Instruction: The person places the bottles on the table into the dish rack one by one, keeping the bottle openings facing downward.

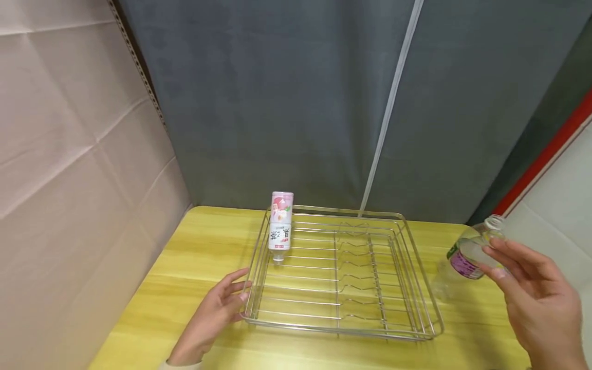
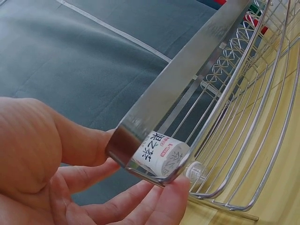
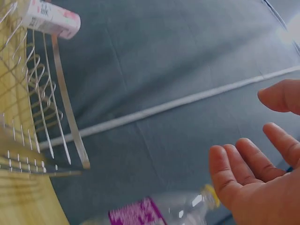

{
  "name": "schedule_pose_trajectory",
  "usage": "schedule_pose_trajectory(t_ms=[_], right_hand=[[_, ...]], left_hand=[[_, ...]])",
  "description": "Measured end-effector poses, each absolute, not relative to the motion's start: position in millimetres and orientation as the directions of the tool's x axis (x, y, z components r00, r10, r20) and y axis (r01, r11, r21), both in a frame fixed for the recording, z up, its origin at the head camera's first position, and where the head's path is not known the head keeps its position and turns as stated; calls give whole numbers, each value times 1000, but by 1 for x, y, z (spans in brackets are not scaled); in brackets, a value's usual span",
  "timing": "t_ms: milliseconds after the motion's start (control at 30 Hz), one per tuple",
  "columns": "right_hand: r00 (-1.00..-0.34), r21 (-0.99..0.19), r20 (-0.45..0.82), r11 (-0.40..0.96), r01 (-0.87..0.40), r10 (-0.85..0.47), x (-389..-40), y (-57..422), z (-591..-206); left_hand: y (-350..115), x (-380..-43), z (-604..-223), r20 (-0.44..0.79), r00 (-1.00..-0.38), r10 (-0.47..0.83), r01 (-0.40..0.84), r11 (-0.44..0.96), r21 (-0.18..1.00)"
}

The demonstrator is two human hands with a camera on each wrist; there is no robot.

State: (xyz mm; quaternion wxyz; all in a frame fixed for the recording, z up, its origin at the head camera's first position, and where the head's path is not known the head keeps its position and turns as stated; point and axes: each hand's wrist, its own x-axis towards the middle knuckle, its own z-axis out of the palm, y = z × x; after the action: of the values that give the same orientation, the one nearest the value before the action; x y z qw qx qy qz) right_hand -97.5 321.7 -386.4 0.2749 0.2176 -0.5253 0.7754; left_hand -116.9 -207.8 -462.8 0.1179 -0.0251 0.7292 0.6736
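A metal wire dish rack (image 1: 337, 326) stands on the table in front of me. My left hand (image 1: 213, 313) is at its near left corner; in the left wrist view the thumb (image 2: 89, 145) lies against the flat rim and the fingertips curl in under the corner. A pink and white drink bottle (image 1: 280, 221) is at the rack's left side, neck toward me. To the right of the rack, a clear plastic bottle (image 1: 472, 252) with a purple label tilts, uncapped. My right hand (image 1: 536, 293) is beside its neck, thumb and fingers spread apart in the right wrist view.
The yellow wood-grain table (image 1: 185, 267) ends at a grey curtain (image 1: 277, 103) behind the rack. Pale cloth (image 1: 69, 180) hangs on the left. A white wall panel with a red strip (image 1: 546, 156) borders the right side.
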Motion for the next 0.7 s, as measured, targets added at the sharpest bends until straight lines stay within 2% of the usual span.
schedule_pose_trajectory(t_ms=[100, 333, 500, 700], right_hand=[[-743, -703, 605, -245, -667, 286, -92, 329, -393], [-674, -616, 619, -283, -735, 403, -98, 344, -414], [-675, -707, 513, -184, -683, 530, -102, 347, -421], [-701, -785, 438, -140, -603, 563, -114, 350, -435]], left_hand=[[-206, -118, -462, -200, -972, 125, -189, 95, 977], [-204, -117, -462, -197, -970, 140, -183, 103, 978], [-205, -117, -462, -198, -971, 136, -186, 101, 977], [-207, -116, -464, -205, -970, 133, -193, 99, 976]])
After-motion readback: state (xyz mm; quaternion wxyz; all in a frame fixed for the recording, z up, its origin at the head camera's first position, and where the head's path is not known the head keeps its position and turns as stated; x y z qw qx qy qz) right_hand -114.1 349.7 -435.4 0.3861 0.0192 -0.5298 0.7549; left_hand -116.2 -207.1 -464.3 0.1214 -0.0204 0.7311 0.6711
